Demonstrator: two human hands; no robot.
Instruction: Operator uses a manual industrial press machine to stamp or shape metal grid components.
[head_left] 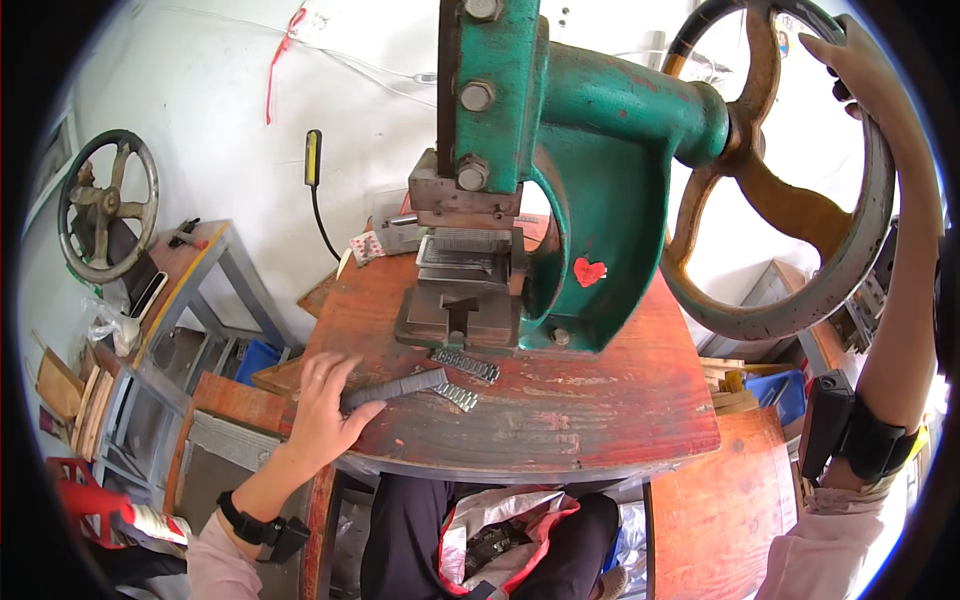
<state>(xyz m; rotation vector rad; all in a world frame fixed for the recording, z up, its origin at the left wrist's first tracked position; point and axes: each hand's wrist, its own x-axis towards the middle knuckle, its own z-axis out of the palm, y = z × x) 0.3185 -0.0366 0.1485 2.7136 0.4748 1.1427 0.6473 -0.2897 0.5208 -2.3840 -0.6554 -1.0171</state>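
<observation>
My left hand [327, 408] is at the left end of a row of thin grey pieces [405, 386] on the wooden table. Its thumb and fingers are apart on either side of that end; whether they touch it I cannot tell. Beside the row lie two short metal link bands [466, 366], like watch straps. My right hand [858, 72] is raised at the upper right, closed round the rim of a large handwheel [780, 318]. This wheel belongs to a green hand press [610, 110]. Under its ram block [465, 195] sits a steel die [462, 258], apart from the block.
The worn red-brown table [600, 430] ends just above my lap. A silver and red bag [520, 500] with dark pieces lies between my legs. Another handwheel [108, 205] and a bench stand at left. A yellow and black lamp [314, 160] rises behind the table.
</observation>
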